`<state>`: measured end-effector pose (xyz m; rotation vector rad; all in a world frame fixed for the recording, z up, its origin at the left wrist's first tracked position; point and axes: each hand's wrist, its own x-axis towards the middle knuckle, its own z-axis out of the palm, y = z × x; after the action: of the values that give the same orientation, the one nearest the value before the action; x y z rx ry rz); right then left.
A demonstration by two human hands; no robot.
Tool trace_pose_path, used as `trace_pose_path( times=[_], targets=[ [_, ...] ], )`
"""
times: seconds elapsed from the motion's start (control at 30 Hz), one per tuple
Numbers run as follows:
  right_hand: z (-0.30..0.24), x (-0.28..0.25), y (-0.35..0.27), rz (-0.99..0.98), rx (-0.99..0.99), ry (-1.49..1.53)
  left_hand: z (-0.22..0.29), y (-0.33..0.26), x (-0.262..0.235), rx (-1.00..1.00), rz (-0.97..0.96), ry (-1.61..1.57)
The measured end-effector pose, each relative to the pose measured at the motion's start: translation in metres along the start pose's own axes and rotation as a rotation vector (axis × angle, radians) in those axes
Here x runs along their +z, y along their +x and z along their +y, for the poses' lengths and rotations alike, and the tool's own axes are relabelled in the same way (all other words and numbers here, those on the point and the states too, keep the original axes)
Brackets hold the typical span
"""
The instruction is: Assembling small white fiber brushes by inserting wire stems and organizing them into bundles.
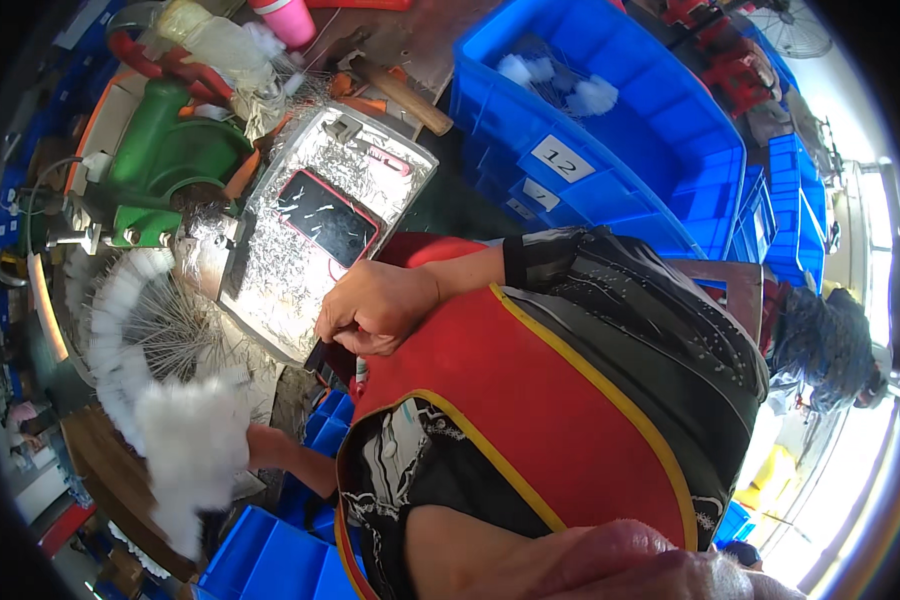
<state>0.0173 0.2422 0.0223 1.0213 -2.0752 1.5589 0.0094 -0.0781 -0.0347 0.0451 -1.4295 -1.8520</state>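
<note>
**Surroundings of the work area**

A green machine (pixel 165 150) stands at upper left beside a metal tray (pixel 370 165) strewn with wire scraps. A wooden-handled hammer (pixel 400 92) lies above it. Large blue bins (pixel 610 190) fill the upper right; a pink cup (pixel 288 20) sits at top.

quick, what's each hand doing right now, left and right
Left hand: mostly hidden behind a fluffy white fibre bundle; grip cannot be told.
Right hand: closed, pinching a small dark object.
</note>
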Motion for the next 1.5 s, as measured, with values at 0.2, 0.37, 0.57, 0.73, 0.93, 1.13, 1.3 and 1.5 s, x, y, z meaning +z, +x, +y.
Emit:
trace_pose_path(
  times=[0.2, 0.37, 0.57, 0.73, 0.93, 1.13, 1.3, 1.5],
  targets=[
    [0.019, 0.012, -0.020, -0.045, 0.074, 0.028, 0.018, -0.018, -0.022, 0.203, 0.199, 0.418],
    [0.019, 0.015, -0.027, -0.101, 0.149, 0.014, -0.023, -0.020, -0.020, 0.257, 0.054, 1.022],
    [0.025, 0.028, -0.033, -0.038, 0.135, 0.037, -0.019, -0.022, 0.003, 0.197, 0.061, 0.849],
    [0.025, 0.015, -0.041, -0.099, 0.202, -0.026, -0.038, -0.028, 0.037, 0.075, 0.183, 0.388],
    [0.017, 0.022, -0.018, -0.131, 0.091, -0.026, 0.023, -0.026, 0.072, 0.162, 0.151, 0.372],
    [-0.022, 0.018, 0.041, -0.018, -0.695, 0.017, 0.069, -0.033, 0.101, -0.310, -0.183, 0.186],
    [-0.055, -0.007, 0.070, -0.108, -1.085, 0.048, 0.097, -0.047, 0.142, -1.206, -0.751, -0.025],
    [-0.026, -0.042, 0.047, -0.080, -0.747, -0.745, 0.113, -0.044, 0.183, -1.477, -1.265, 0.111]
  ],
)
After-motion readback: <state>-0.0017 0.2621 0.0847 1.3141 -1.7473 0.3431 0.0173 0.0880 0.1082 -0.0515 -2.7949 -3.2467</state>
